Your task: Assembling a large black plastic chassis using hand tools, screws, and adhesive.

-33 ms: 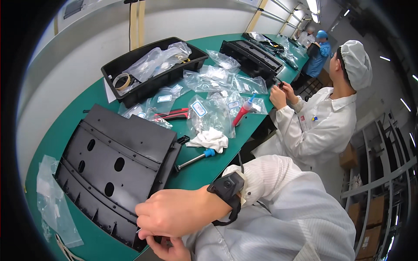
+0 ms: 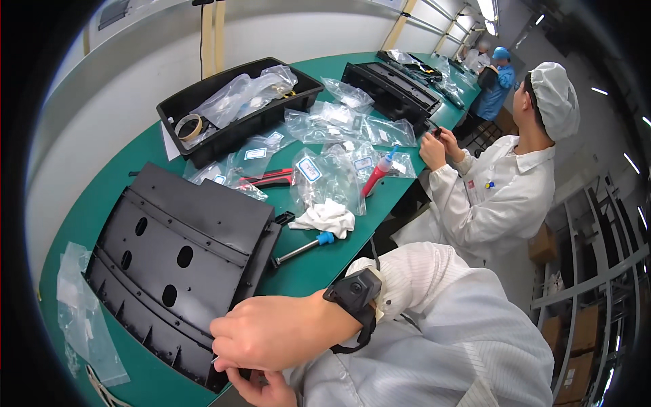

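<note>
1. The black metal panel [image 2: 183, 230], with its oval slots, lies tilted across the green table [image 2: 81, 217], right in front of the person working.
2. The right hand [image 2: 271, 332] is bent over the panel's near right corner, its fingertips pinching a thin bright piece [image 2: 215, 360], too small for me to name. A small black camera [image 2: 352, 290] is strapped to that wrist.
3. Just below the same corner of the panel is the left hand [image 2: 264, 390], fingers curled; I can't tell from here whether they grip anything.
4. Near the panel's right edge lie a blue-handled driver [image 2: 304, 249] and a crumpled white cloth [image 2: 325, 218].
5. Beyond the panel sit a red-and-black tool [image 2: 271, 178], a spread of clear bags [image 2: 319, 125] and a black bin [image 2: 230, 142] holding more plastic.
6. A red bottle [image 2: 378, 175] with a blue tip stands off to the panel's right, and further that way a co-worker [image 2: 495, 183] in white.
7. Left of the panel, a clear bag [image 2: 78, 305] lies flat.
</note>
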Motion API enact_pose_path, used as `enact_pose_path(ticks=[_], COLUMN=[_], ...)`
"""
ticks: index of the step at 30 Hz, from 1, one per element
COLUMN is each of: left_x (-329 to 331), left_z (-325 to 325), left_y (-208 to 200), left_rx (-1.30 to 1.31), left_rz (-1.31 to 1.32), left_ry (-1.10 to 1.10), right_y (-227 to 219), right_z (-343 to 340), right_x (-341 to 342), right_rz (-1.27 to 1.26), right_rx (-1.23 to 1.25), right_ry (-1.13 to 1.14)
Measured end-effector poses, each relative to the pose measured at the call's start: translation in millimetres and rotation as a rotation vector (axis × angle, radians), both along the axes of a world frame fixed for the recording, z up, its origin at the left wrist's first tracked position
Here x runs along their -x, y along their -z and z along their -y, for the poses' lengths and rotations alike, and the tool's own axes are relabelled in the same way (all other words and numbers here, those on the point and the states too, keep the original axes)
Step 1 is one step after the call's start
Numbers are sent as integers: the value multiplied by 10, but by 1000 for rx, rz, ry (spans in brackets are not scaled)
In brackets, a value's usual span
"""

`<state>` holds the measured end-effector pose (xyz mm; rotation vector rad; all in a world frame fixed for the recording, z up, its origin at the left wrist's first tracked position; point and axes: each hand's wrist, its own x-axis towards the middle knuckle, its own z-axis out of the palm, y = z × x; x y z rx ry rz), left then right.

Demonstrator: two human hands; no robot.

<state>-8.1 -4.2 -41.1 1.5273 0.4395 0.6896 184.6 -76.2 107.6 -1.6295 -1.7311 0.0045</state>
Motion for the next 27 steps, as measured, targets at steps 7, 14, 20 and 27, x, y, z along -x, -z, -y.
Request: enact_pose_path(ticks=[7,14,20,27], left_x=[0,-86,-106,-30], left_z=[36,31,54,18], left_y=[-68,-66,-24,-44], left_rx=[59,18,-62,-3], left_rz=[40,44,133,45], left_ry=[-18,-70,-79,-29], right_y=[105,204,215,228], right_z=[19,-22,-4,102], right_x=[59,186,238,131], right_rz=[190,185,126,-238], right_rx=[-155,-247,-280,-141], right_ry=[78,198,286,7])
